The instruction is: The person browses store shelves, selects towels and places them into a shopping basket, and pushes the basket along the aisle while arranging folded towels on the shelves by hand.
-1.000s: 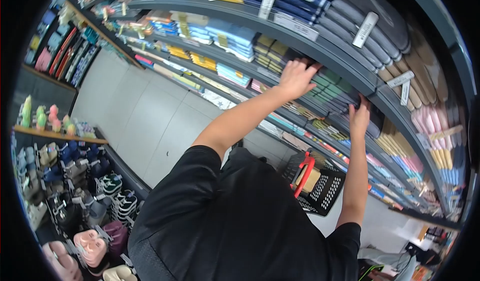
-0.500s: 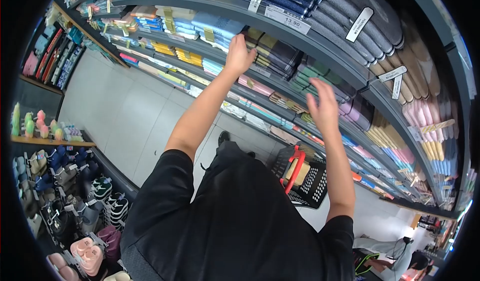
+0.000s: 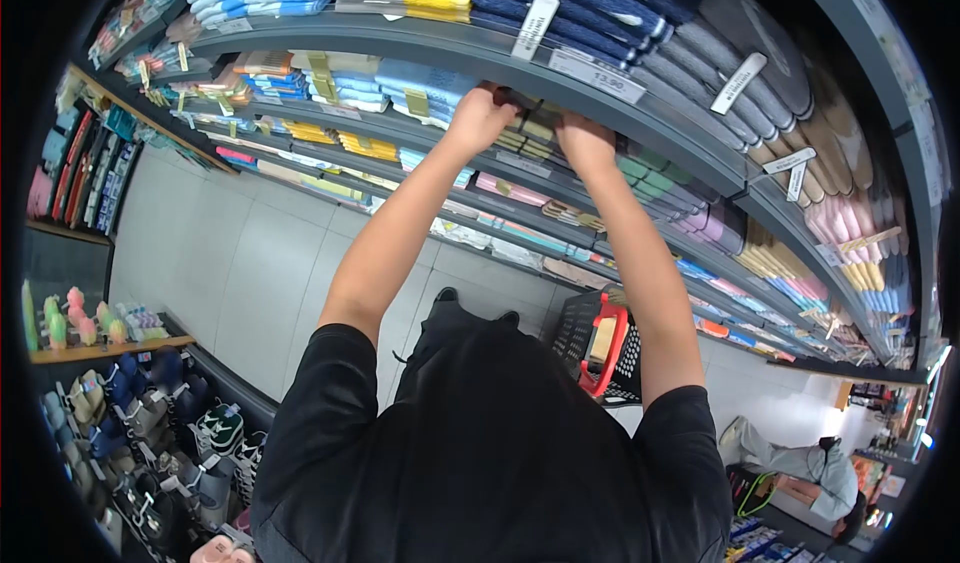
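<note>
A stack of dark olive and yellow plaid folded towels [image 3: 530, 135] sits on the second shelf, between my two hands. At its left side my left hand [image 3: 482, 121] is closed with bent fingers against the towels, thumb toward the stack. My right hand [image 3: 586, 146] reaches in at the right side, its fingers curled over the towels and their tips partly hidden under the shelf above. Light blue folded towels [image 3: 432, 81] lie just left of my left hand. Green plaid towels [image 3: 655, 183] are to the right of my right hand.
The upper shelf edge [image 3: 400, 48] juts out above my hands, bearing navy towels [image 3: 560, 8] and grey ones. A black basket with a red handle [image 3: 606, 343] stands on the floor by the shelves. Slippers [image 3: 150, 423] hang at lower left. Another person [image 3: 800, 468] is at lower right.
My right hand has moved left and up from beside the green towels to the olive plaid stack. My left hand stays at that stack's left side. The view has shifted slightly.
</note>
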